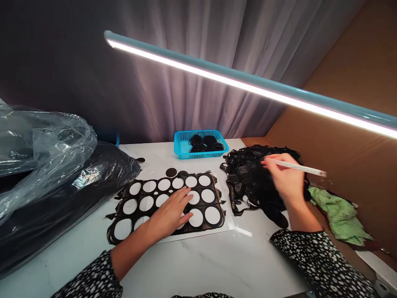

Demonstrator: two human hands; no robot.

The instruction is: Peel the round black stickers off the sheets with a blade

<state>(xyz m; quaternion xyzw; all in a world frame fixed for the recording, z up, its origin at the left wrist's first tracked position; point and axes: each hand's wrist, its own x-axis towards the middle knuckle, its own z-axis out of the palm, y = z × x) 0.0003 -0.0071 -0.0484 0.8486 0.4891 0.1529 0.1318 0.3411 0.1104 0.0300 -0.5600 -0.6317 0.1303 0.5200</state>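
Observation:
My left hand point(170, 213) lies with fingers spread on a black sheet point(138, 198) with rows of round holes, through which white shows. Part of the sheet is hidden beneath that hand and forearm. My right hand point(288, 180) is closed around a slim white pen-like tool point(305, 167). It hovers over or touches a heap of tangled black scraps point(245, 169) to the right of the sheet; I cannot tell which. Just beyond the sheet's far edge lies a dark disc point(171, 172).
A blue plastic basket point(178, 149) with black round pieces stands at the back. Dark plastic bags point(102, 178) bulge on the left. A green cloth point(336, 215) lies at the right by a brown panel point(359, 136). A lit tube lamp point(242, 82) crosses overhead.

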